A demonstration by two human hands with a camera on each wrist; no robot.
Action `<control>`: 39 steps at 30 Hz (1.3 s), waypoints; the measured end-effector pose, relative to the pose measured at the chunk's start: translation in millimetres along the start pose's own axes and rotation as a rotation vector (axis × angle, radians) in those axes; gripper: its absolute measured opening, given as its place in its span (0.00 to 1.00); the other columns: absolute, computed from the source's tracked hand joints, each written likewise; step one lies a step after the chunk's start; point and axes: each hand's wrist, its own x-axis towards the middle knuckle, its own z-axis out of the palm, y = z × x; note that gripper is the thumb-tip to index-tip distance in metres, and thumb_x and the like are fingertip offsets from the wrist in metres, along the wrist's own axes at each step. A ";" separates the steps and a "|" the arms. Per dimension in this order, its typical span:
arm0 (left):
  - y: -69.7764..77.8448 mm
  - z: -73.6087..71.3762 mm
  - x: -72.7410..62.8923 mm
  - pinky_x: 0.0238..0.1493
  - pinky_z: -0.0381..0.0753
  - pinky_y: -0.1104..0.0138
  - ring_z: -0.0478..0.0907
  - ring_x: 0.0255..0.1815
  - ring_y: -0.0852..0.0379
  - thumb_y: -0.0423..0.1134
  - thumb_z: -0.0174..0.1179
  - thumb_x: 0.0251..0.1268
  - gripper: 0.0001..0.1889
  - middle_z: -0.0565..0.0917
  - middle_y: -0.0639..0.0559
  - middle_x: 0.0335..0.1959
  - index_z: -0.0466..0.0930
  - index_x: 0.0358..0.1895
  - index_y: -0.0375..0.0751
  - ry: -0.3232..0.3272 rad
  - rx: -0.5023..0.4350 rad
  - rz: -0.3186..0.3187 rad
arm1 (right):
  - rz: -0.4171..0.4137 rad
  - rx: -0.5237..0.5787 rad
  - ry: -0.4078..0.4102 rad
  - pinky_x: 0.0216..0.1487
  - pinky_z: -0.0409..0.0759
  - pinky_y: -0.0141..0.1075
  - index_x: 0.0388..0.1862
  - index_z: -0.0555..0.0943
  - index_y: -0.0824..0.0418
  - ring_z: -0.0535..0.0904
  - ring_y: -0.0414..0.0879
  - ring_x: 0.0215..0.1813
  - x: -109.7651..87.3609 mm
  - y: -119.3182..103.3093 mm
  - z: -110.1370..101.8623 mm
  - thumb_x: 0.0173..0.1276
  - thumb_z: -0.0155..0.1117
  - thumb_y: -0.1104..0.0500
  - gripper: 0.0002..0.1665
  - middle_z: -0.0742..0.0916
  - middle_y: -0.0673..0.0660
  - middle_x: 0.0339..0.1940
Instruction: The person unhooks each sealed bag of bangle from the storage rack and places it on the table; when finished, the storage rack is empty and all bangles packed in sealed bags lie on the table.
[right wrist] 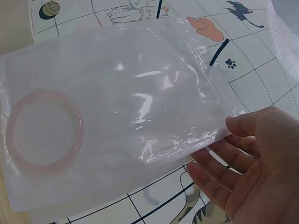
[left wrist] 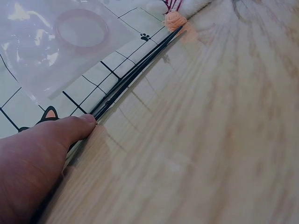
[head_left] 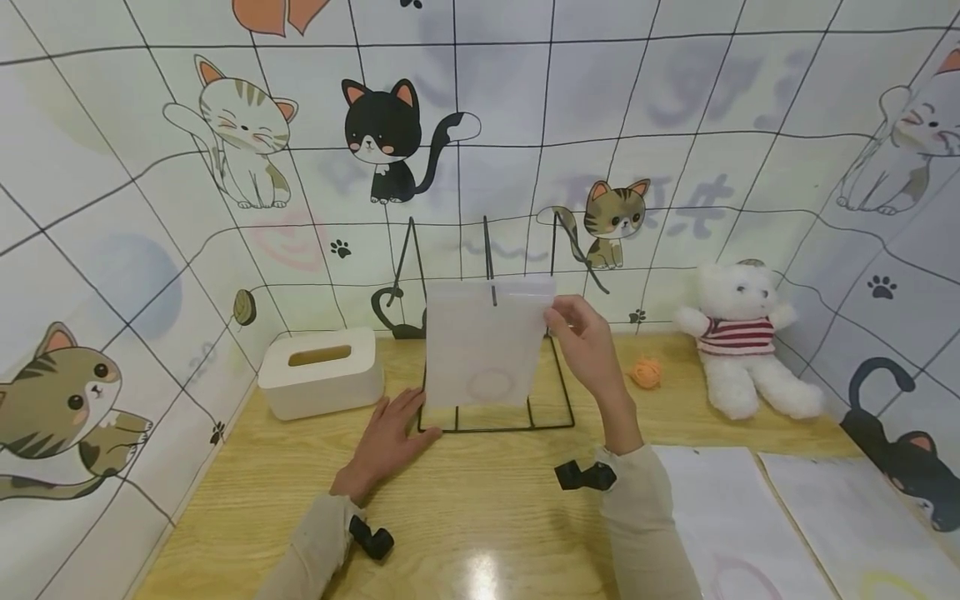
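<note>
A frosted plastic zip bag (head_left: 480,342) hangs at the middle prong of a black wire rack (head_left: 495,430), the prong's tip showing in front of its top strip. Inside the bag lies a pale pink ring (right wrist: 45,130), low in the pouch. My right hand (head_left: 588,346) pinches the bag's upper right corner between thumb and fingers. Another pale layer shows behind the bag in the right wrist view. My left hand (head_left: 390,437) rests at the rack's front left corner, its thumb (left wrist: 77,128) touching the base wire. Its other fingers are hidden in the left wrist view.
A white tissue box (head_left: 322,375) stands left of the rack. To the right are an orange yarn ball (head_left: 646,372) and a white teddy bear (head_left: 738,342). Two flat whitish sheets or bags (head_left: 720,492) lie front right. A cat-patterned wall (head_left: 510,175) rises close behind.
</note>
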 end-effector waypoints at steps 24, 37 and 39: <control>1.6 0.9 -1.1 0.80 0.45 0.43 0.58 0.80 0.46 0.63 0.58 0.67 0.41 0.67 0.45 0.76 0.64 0.76 0.41 0.014 -0.001 0.009 | -0.100 0.110 -0.117 0.42 0.85 0.34 0.61 0.79 0.60 0.86 0.45 0.44 -9.8 -24.6 7.6 0.78 0.56 0.55 0.18 0.87 0.64 0.49; 4.3 -2.2 -1.3 0.80 0.45 0.43 0.58 0.80 0.46 0.62 0.59 0.67 0.41 0.66 0.45 0.76 0.64 0.75 0.40 0.004 -0.006 -0.004 | -0.096 0.039 -0.085 0.20 0.63 0.31 0.62 0.79 0.58 0.71 0.42 0.22 -12.0 -30.2 7.2 0.78 0.56 0.58 0.17 0.83 0.66 0.26; 4.5 -2.5 -1.5 0.80 0.44 0.43 0.58 0.80 0.46 0.61 0.59 0.67 0.41 0.66 0.45 0.76 0.64 0.75 0.40 0.005 -0.012 -0.004 | -0.102 0.036 -0.083 0.19 0.62 0.31 0.62 0.79 0.58 0.68 0.43 0.20 -11.9 -30.0 7.0 0.78 0.56 0.59 0.17 0.80 0.67 0.23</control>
